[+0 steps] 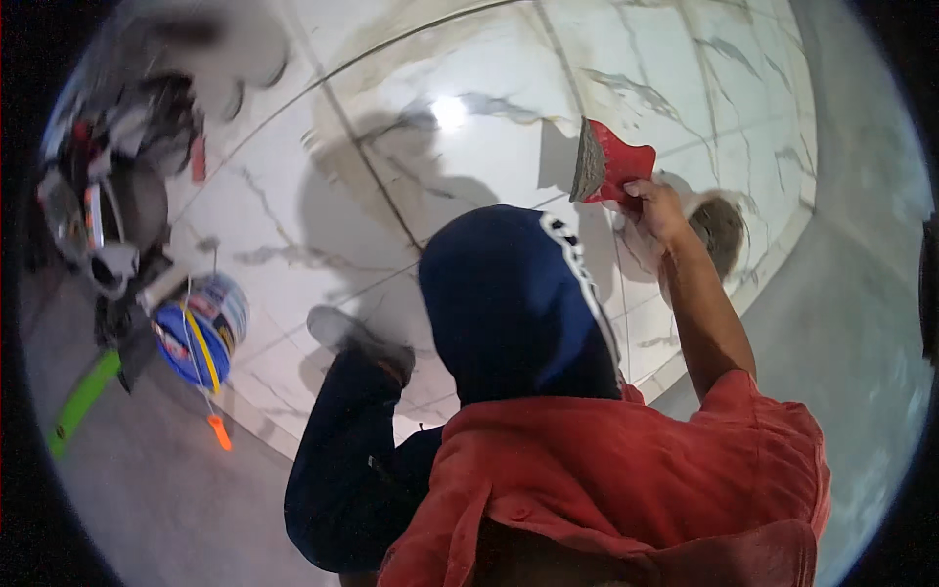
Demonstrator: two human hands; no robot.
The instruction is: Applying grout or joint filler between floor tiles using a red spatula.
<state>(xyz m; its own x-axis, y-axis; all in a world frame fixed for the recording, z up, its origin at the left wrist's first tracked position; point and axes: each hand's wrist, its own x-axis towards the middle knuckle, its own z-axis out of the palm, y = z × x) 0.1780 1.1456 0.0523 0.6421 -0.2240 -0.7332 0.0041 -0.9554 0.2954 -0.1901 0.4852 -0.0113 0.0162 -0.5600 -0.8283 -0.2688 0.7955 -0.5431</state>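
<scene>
My right hand [653, 207] is closed around the handle of a red putty spreader [624, 163], right of centre in the head view. Grey paste coats the spreader's wide left edge. The spreader is over white, grey-veined floor tiles [469, 147], and its shadow falls just left of the blade. Close to my right wrist is a round, brown-grey patch or container [719, 235], partly hidden by my forearm; which it is I cannot tell. My left hand does not show. My bent knee in dark blue trousers [518, 303] covers the tiles in the middle.
A blue-and-white bucket [201, 333] with a yellow band lies at the left, beside an orange-handled tool [220, 432]. A green strip-shaped tool [83, 403] is farther left. Bags and tools [108, 196] are heaped at the far left. Grey floor [841, 323] borders the tiles.
</scene>
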